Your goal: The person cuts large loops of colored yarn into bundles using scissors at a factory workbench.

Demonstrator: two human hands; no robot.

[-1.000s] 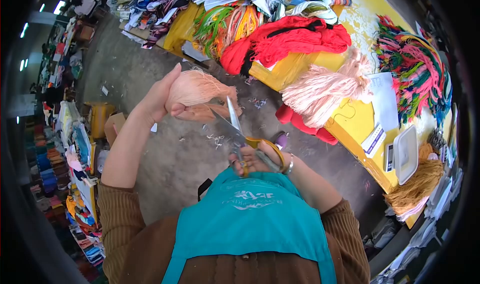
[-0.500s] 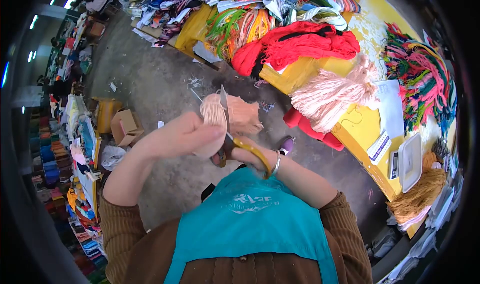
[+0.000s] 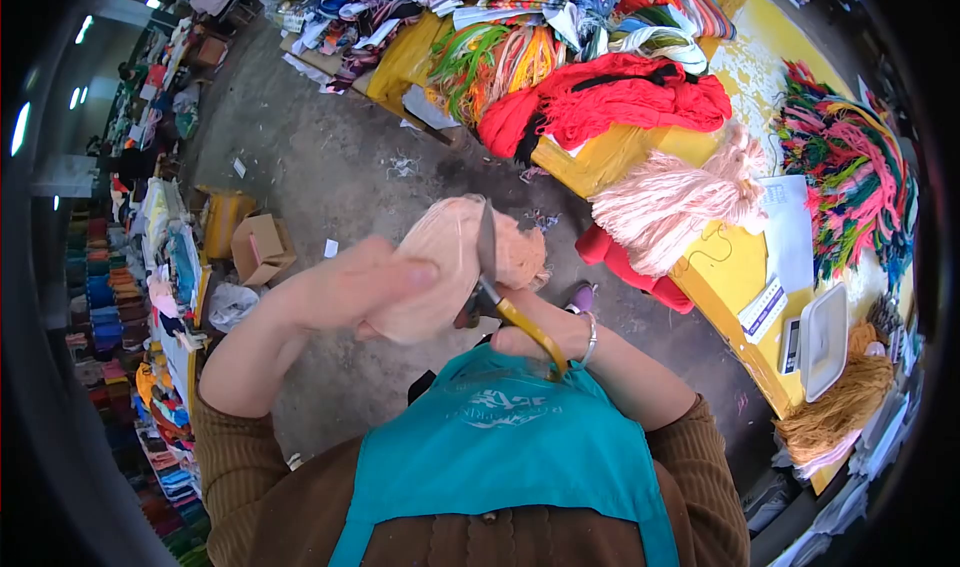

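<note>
My left hand [image 3: 385, 285], a little blurred, grips a pale pink yarn hank [image 3: 435, 252] with the thumb lying on top. In my right hand [image 3: 545, 322] is a pair of scissors [image 3: 537, 334] with yellow handles. One dark blade [image 3: 487, 239] points up and away from me, in front of the hank. I cannot make out the other blade. Beyond the blade, a peach tufted yarn end [image 3: 523, 254] shows near my right fingers. Whether those fingers also hold it is hidden.
A yellow table [image 3: 705, 287] on the right carries red yarn [image 3: 620, 102], pale pink yarn [image 3: 670, 207], multicoloured skeins [image 3: 850, 182], brown yarn [image 3: 835, 402] and a plastic container [image 3: 823, 342]. An open cardboard box [image 3: 262, 250] stands on the floor at left, beside crowded shelves.
The pink hank now looks broader, and my left thumb has shifted slightly left along it. My right hand and the scissors have moved a little right. The second scissor blade no longer shows.
</note>
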